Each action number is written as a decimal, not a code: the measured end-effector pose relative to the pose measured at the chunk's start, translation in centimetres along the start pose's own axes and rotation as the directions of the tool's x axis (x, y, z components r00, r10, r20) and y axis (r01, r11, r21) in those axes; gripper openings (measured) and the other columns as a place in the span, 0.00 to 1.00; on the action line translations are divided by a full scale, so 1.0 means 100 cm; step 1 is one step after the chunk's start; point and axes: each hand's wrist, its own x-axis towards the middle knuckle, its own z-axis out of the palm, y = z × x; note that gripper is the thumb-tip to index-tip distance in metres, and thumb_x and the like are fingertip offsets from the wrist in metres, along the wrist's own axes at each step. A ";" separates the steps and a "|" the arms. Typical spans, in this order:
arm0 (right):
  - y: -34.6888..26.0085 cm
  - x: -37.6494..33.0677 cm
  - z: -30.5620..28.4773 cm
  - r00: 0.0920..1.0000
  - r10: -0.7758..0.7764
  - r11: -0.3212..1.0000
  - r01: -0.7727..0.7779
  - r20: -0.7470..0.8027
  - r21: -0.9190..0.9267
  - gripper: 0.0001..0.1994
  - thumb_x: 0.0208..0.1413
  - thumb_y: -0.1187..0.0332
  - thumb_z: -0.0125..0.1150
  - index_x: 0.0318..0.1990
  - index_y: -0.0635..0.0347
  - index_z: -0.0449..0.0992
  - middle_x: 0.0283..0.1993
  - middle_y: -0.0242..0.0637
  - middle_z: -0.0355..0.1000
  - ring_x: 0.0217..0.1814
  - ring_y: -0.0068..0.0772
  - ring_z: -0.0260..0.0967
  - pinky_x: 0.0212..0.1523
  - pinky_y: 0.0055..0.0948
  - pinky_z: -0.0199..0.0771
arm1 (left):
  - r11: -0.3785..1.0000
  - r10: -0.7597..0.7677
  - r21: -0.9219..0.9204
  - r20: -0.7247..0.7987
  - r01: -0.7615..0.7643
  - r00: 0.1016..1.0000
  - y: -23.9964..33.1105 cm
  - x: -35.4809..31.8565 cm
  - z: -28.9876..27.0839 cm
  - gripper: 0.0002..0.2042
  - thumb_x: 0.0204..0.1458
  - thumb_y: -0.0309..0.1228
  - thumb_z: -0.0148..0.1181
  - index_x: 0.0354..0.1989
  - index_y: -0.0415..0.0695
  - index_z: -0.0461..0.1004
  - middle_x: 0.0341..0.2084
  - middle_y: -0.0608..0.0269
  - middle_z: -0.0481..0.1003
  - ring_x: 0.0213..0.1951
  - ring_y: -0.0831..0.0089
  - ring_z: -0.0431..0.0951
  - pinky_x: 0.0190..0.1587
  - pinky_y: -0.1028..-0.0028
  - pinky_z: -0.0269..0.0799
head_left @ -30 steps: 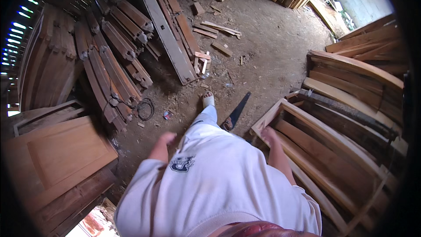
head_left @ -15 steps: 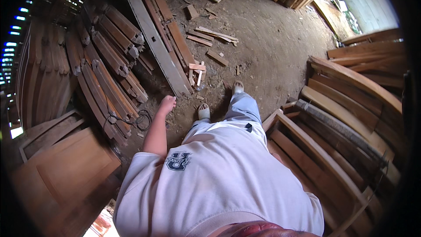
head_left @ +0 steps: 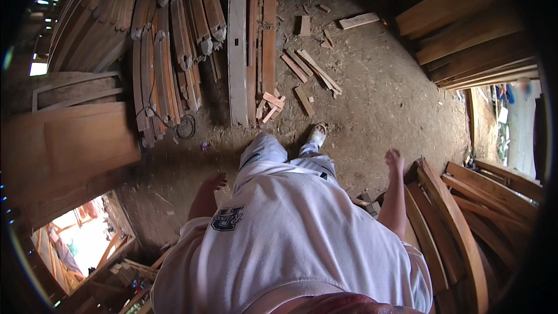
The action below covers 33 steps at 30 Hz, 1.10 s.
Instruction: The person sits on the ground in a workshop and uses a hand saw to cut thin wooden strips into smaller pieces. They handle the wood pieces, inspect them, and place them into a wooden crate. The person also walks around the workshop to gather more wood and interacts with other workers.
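Note:
My left hand [head_left: 216,181] hangs low beside my left leg, its fingers loosely apart with nothing in them, above the dirt floor [head_left: 186,168]. Out to the right, my right hand [head_left: 394,160] is raised a little, slightly blurred, fingers loosely bent and holding nothing. It is nearest to the curved wooden boards [head_left: 433,192] stacked on that side. Neither hand touches anything. One sandalled foot [head_left: 318,134] shows ahead of me on the floor.
Bundled wooden posts [head_left: 165,70] and long planks [head_left: 238,52] lie ahead to the left. Small offcuts [head_left: 303,102] are scattered ahead. A wooden panel [head_left: 87,139] stands at left, with a coiled dark cable [head_left: 186,127] nearby. Stacked boards [head_left: 465,29] line the far right.
My body has turned to the right and stepped on, so the planks now point straight ahead. The left hand has swung back; the right hand has come into view.

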 end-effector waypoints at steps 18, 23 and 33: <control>-0.013 -0.063 0.033 0.740 0.663 0.589 -0.423 0.112 -0.689 0.16 0.62 0.55 0.61 0.51 0.52 0.76 0.40 0.35 0.77 0.36 0.31 0.76 0.35 0.36 0.75 | 0.961 0.273 0.079 -0.125 -0.265 0.954 0.162 0.058 0.076 0.18 0.62 0.46 0.56 0.40 0.41 0.74 0.30 0.63 0.79 0.31 0.71 0.80 0.31 0.68 0.72; -0.052 -0.045 0.001 0.827 0.562 0.722 -0.488 0.004 -0.490 0.18 0.64 0.55 0.60 0.54 0.54 0.73 0.43 0.37 0.75 0.39 0.33 0.75 0.38 0.37 0.76 | 0.960 0.279 0.078 -0.131 -0.271 0.951 0.213 0.075 0.068 0.20 0.61 0.46 0.56 0.28 0.41 0.75 0.22 0.60 0.78 0.23 0.70 0.79 0.23 0.66 0.70; -0.102 0.089 0.124 0.806 0.580 0.643 -0.366 0.116 -0.672 0.14 0.64 0.55 0.59 0.51 0.52 0.73 0.42 0.37 0.77 0.39 0.35 0.78 0.38 0.38 0.76 | 0.875 0.471 0.244 -0.225 -0.419 0.853 0.325 0.074 0.132 0.17 0.61 0.42 0.57 0.38 0.38 0.77 0.35 0.42 0.80 0.42 0.45 0.81 0.46 0.54 0.75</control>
